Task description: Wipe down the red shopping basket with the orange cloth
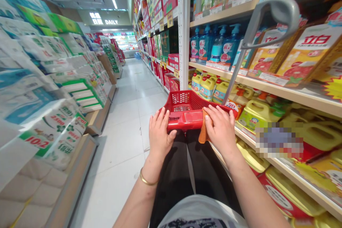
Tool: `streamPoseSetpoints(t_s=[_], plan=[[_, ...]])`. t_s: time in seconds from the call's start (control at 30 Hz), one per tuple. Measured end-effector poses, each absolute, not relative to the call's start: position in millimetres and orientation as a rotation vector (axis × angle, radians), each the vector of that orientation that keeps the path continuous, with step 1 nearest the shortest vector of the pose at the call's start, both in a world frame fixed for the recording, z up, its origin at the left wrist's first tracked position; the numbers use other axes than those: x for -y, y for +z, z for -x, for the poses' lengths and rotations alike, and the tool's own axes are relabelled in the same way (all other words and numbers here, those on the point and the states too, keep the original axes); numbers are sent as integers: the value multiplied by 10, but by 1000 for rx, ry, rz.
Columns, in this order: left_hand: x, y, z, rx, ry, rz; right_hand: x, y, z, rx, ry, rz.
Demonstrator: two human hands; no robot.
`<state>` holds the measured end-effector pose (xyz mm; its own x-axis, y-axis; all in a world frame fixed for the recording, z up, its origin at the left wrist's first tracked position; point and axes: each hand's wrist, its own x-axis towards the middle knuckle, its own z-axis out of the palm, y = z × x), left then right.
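A red plastic shopping cart (pixel 184 96) with a perforated basket stands in front of my legs. My left hand (pixel 160 133) is closed around the left end of its red handle (pixel 184 120), thumb on the near side. At the handle's right end, my right hand (pixel 219 128) grips the bar, with an orange cloth (pixel 203 136) pinned under its palm and hanging down. From the cart's right side rises a slanted grey pole (pixel 235 73) carrying a grey plastic loop (pixel 285 10). Whether the pole is fixed to the cart, I cannot tell.
Close on my right, a shelf (pixel 294 92) holds yellow jugs (pixel 253 115), blue pump bottles (pixel 224 44) and boxed detergent (pixel 307 50). Stacked tissue packs (pixel 58 135) line the left on a low wooden platform (pixel 77 171). Between them a tiled aisle (pixel 128 96) runs toward a lit display case.
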<state>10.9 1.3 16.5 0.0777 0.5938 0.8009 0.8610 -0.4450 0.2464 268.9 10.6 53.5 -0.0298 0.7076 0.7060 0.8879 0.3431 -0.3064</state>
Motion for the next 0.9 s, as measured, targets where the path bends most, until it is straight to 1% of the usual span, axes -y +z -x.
streamPoseSetpoints(t_s=[0.27,0.4,0.57,0.67,0.77,0.9], plan=[[-16,169,-108,1452,-1316,2065,-95,541,-2716,1787,-278,1419],[-18,166,-112,1457,-1326,2064,-60,607,-2542,1815,-299,1443],[-29,144,-100,1459,-1364,2064,0,702,-1926,2102,-274,1210],[-40,138,-77,1455,-1353,2072,9,735,-1724,2161,-232,1131],[-43,146,-63,1443,-1322,2095,3,730,-1931,2134,-195,1148],[-30,162,-91,1445,-1339,2084,-65,687,-2621,1977,-151,1366]])
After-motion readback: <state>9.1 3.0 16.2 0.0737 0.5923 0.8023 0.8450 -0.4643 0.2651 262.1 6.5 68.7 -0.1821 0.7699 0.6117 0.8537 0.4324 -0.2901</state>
